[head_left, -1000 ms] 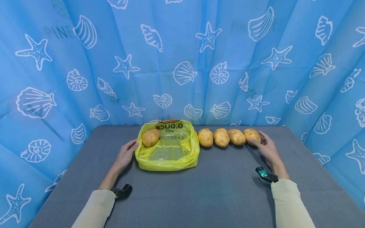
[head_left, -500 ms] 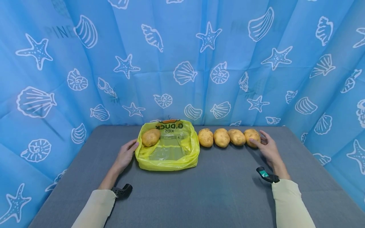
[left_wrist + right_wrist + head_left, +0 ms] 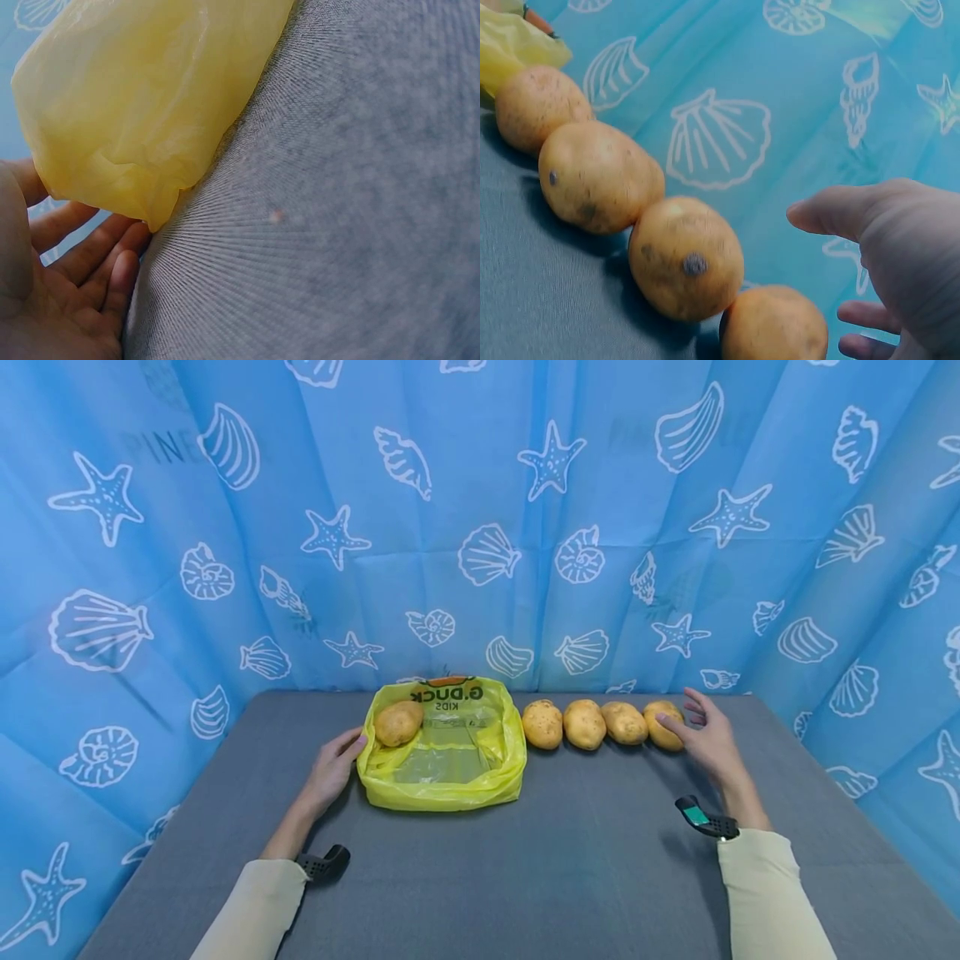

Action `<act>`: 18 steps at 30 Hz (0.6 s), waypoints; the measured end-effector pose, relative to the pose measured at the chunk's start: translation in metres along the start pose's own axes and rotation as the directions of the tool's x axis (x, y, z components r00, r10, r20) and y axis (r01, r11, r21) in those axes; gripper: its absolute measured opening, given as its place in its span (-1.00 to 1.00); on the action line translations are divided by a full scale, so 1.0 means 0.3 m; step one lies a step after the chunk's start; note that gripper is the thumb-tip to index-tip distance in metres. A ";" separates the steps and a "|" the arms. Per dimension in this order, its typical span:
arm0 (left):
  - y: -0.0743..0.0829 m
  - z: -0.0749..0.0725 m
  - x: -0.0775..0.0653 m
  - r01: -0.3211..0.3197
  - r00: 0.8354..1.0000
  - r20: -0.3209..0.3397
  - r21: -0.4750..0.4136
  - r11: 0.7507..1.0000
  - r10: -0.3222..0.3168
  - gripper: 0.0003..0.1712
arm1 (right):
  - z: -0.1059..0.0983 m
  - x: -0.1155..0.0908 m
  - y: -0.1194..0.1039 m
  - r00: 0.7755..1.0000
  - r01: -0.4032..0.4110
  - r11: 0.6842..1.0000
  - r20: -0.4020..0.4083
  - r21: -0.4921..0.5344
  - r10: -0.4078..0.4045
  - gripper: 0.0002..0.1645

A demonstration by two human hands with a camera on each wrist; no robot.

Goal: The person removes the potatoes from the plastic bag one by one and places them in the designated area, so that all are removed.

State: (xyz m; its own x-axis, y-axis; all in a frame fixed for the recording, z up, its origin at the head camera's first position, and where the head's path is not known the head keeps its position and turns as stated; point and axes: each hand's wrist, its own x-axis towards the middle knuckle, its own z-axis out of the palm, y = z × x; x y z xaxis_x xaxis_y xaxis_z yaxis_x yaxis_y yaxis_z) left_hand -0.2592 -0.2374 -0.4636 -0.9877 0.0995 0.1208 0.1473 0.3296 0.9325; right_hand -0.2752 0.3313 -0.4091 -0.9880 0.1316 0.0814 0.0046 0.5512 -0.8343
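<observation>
On the yellow bag [image 3: 441, 797] beside the left hand [image 3: 330, 768], "G.DUCK" and "KIDS" stand in mirrored letters; smaller print under them is unreadable. On the blue curtain [image 3: 450, 568], far beyond this hand, faint "PINE" is readable.

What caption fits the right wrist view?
Right hand beside a row of four potatoes, yellow bag at the far end, shell-print curtain behind.

yellow bag [image 3: 442, 797] and four potatoes [image 3: 584, 724] on grey table [image 3: 525, 885]

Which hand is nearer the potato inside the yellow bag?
Left. The left hand touches the yellow bag just left of the bagged potato; the right hand is far right, beside the row's rightmost potato.
</observation>
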 end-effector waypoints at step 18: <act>-0.008 -0.001 0.004 0.003 1.000 0.002 0.007 1.000 -0.003 -0.38 | 0.073 -0.005 -0.191 0.969 0.206 0.976 0.156 -0.075 -0.193 0.02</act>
State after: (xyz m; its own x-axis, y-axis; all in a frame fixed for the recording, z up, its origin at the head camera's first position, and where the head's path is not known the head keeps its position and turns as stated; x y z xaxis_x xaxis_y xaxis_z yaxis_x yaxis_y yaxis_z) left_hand -0.2609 -0.2382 -0.4656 -0.9880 0.1008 0.1170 0.1445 0.3366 0.9305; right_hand -0.2774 0.2814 -0.3735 -0.9821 -0.1077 0.1544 -0.1877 0.6267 -0.7563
